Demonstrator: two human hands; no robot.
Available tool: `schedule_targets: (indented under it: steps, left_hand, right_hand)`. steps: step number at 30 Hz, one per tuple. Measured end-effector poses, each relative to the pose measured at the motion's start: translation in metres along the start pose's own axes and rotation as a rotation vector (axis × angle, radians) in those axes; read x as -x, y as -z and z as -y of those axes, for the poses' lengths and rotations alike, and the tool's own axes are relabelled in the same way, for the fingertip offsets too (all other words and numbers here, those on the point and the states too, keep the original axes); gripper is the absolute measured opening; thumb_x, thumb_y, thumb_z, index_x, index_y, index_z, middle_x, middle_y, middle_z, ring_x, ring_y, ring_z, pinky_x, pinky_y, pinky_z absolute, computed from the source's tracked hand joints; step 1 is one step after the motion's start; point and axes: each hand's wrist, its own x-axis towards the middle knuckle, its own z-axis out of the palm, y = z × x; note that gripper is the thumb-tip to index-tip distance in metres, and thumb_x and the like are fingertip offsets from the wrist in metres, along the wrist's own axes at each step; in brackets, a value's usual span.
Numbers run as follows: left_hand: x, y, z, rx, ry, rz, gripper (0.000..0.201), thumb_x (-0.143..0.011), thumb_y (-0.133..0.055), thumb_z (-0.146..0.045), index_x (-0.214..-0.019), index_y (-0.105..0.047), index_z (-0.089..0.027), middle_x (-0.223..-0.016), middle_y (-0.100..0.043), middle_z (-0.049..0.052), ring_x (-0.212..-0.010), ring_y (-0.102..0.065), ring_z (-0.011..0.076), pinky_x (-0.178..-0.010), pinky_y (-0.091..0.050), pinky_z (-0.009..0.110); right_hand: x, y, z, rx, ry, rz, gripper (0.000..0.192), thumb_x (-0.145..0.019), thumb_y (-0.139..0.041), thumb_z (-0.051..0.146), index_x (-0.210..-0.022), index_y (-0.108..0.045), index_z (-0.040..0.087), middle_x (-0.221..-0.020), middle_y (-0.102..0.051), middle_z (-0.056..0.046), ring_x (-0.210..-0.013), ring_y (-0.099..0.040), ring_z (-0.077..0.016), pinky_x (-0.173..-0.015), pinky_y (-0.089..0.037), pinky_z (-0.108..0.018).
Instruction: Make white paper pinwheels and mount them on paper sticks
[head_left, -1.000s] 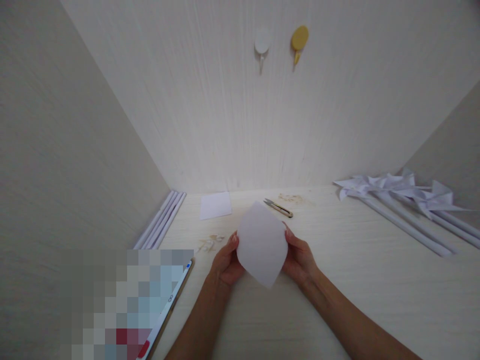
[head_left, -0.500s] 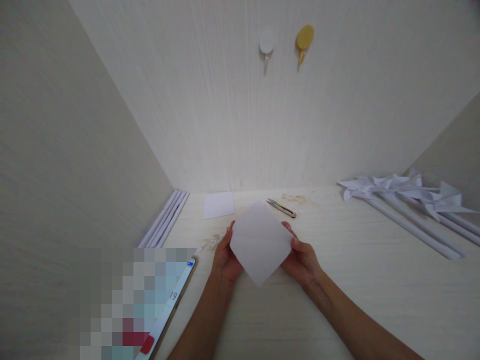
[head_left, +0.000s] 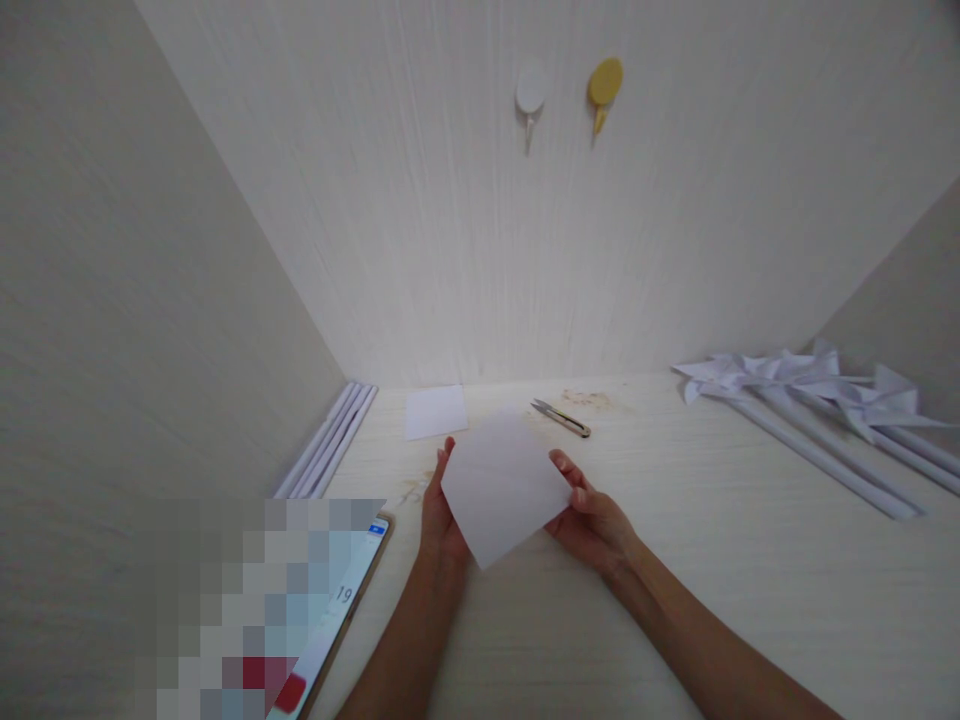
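Observation:
A white square sheet of paper [head_left: 501, 487] is held above the desk, turned like a diamond, a faint diagonal crease across it. My left hand [head_left: 439, 510] grips its left corner, and my right hand [head_left: 591, 515] pinches its right corner. Both hands hover over the middle of the pale wooden desk [head_left: 675, 600]. The paper hides most of my fingers.
A second white paper square [head_left: 435, 411] lies at the back, small thread snips [head_left: 561, 418] beside it. White paper sticks [head_left: 328, 440] lie along the left wall. Finished white paper pinwheels [head_left: 810, 395] lie at the right. A tablet [head_left: 330, 620] sits front left. Two wall hooks [head_left: 566, 90] hang above.
The sheet has unfolded from a curved, bent shape into a flat square and rotated a little to the left; both hands have shifted slightly left with it.

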Motion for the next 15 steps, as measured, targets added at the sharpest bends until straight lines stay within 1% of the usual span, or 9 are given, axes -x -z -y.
schedule_targets:
  steps: [3, 6, 8, 10, 11, 13, 15]
  left_hand:
    - [-0.0005, -0.0003, -0.0005, -0.027, -0.005, -0.007, 0.033, -0.081, -0.043, -0.037, -0.067, -0.068, -0.02, -0.065, -0.069, 0.0, -0.058, -0.062, 0.0112, -0.087, -0.04, 0.028]
    - [0.0003, -0.0026, -0.0007, -0.018, 0.004, -0.078, 0.031, -0.08, -0.045, -0.035, -0.067, -0.067, -0.019, -0.06, -0.067, -0.001, -0.061, -0.062, 0.012, -0.084, -0.042, 0.027]
    - [0.001, -0.005, -0.0001, 0.012, -0.002, -0.143, 0.028, -0.08, -0.046, -0.033, -0.068, -0.066, -0.019, -0.062, -0.067, -0.001, -0.068, -0.063, 0.0137, -0.084, -0.042, 0.029]
    - [0.0011, -0.0069, 0.0014, 0.037, -0.039, -0.199, 0.021, -0.079, -0.048, -0.029, -0.072, -0.066, -0.02, -0.067, -0.068, -0.001, -0.074, -0.062, 0.0147, -0.082, -0.043, 0.029]
    - [0.001, -0.0073, 0.0023, 0.035, -0.057, -0.23, 0.017, -0.078, -0.05, -0.027, -0.073, -0.066, -0.02, -0.069, -0.068, -0.001, -0.075, -0.062, 0.0148, -0.08, -0.044, 0.029]
    - [0.0004, -0.007, 0.0041, -0.013, -0.075, -0.295, 0.011, -0.074, -0.055, -0.024, -0.076, -0.065, -0.019, -0.069, -0.068, 0.0, -0.069, -0.062, 0.0144, -0.072, -0.047, 0.027]
    - [0.0001, -0.0057, 0.0054, -0.086, -0.067, -0.349, 0.011, -0.071, -0.059, -0.024, -0.079, -0.064, -0.018, -0.069, -0.067, 0.001, -0.061, -0.061, 0.0143, -0.063, -0.048, 0.026]
  right_hand:
    - [0.0009, -0.0041, -0.0003, 0.043, -0.021, -0.018, 0.037, -0.041, -0.079, 0.016, -0.071, -0.058, 0.022, -0.069, -0.063, 0.007, -0.064, -0.056, -0.0079, -0.063, -0.043, -0.019]
    - [0.0022, -0.0046, -0.0011, 0.065, -0.049, -0.009, 0.042, -0.038, -0.08, 0.017, -0.073, -0.058, 0.023, -0.068, -0.061, 0.008, -0.064, -0.055, -0.0079, -0.065, -0.042, -0.02]
    - [0.0028, -0.0024, -0.0019, 0.053, -0.074, 0.004, 0.042, -0.039, -0.08, 0.021, -0.074, -0.058, 0.024, -0.066, -0.06, 0.008, -0.064, -0.055, -0.0084, -0.068, -0.041, -0.022]
    - [0.0027, 0.0002, -0.0025, 0.032, -0.101, -0.001, 0.04, -0.044, -0.078, 0.032, -0.079, -0.058, 0.025, -0.069, -0.061, 0.006, -0.068, -0.055, -0.0107, -0.074, -0.041, -0.028]
    - [0.0023, 0.0011, -0.0025, 0.026, -0.112, -0.012, 0.041, -0.048, -0.075, 0.04, -0.083, -0.058, 0.026, -0.075, -0.062, 0.004, -0.073, -0.056, -0.0127, -0.077, -0.041, -0.031]
    - [0.0012, 0.0012, -0.0018, 0.034, -0.124, -0.042, 0.046, -0.056, -0.066, 0.052, -0.092, -0.056, 0.025, -0.09, -0.062, -0.001, -0.087, -0.055, -0.0176, -0.082, -0.038, -0.037]
    - [0.0, -0.0013, -0.0002, 0.055, -0.137, -0.063, 0.052, -0.061, -0.056, 0.06, -0.098, -0.054, 0.023, -0.1, -0.06, -0.006, -0.097, -0.052, -0.0216, -0.085, -0.037, -0.041]
